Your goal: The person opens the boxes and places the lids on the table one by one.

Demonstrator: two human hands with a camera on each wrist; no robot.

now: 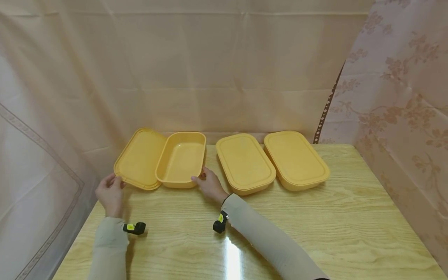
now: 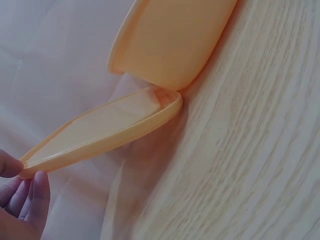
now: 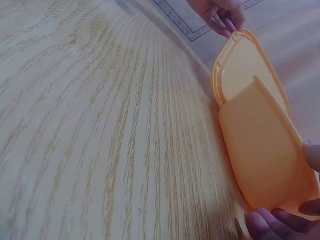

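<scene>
My left hand pinches the near left corner of a yellow lid between thumb and fingers. The lid slants, its left side raised and its right side low against the container; its rimmed underside faces up. Right of it, an uncovered yellow rectangular container stands on the table with nothing inside. My right hand grips this container by its near right corner, thumb at the rim and fingers along the side. In the right wrist view, those fingers show low on the container wall.
Two more yellow containers with lids on, one in the middle and one farther right, stand side by side at the wooden table's back edge. A beige cloth hangs close behind them.
</scene>
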